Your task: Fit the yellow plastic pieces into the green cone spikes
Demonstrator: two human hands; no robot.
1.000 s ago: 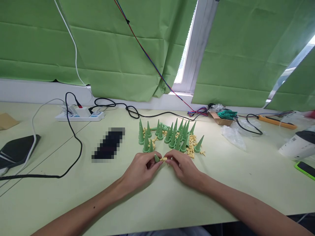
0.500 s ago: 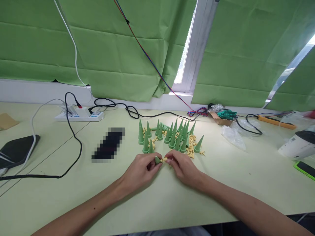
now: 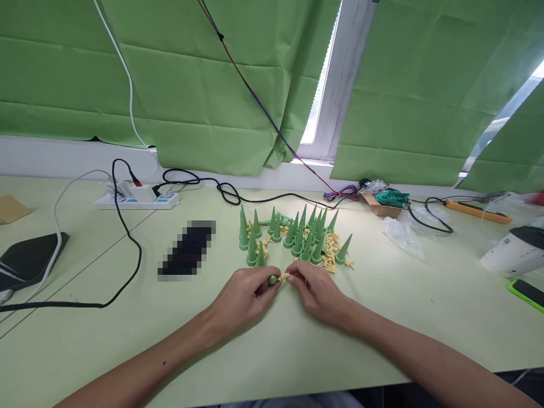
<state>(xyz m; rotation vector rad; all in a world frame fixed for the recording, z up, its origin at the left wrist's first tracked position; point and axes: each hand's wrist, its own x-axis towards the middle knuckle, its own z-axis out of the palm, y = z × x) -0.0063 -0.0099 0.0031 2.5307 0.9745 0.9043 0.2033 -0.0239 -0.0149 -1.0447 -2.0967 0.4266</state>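
My left hand (image 3: 249, 290) is closed on a small green cone (image 3: 272, 280), whose rounded end shows between thumb and index finger. Facing it, my right hand (image 3: 318, 288) pinches a tiny pale-yellow plastic piece (image 3: 284, 276) in its fingertips. The yellow piece reaches the green cone's side; whether the two are joined cannot be made out. Just beyond my hands, several green cones (image 3: 298, 242) with round bases stand upright on the table. Loose yellow pieces (image 3: 330, 258) lie heaped among them and to their right.
A pixelated dark rectangle (image 3: 187, 249) lies left of the cones. Behind are a power strip (image 3: 165, 202) and black cable (image 3: 272, 199). Toward the right are a cardboard box (image 3: 382, 208), plastic bag (image 3: 403, 238), white cup (image 3: 512, 252) and green-edged phone (image 3: 527, 294).
The green cone in my left hand has turned, so that a rounder end faces the camera. The yellow piece has shifted slightly with it. The standing cones stay as they were.
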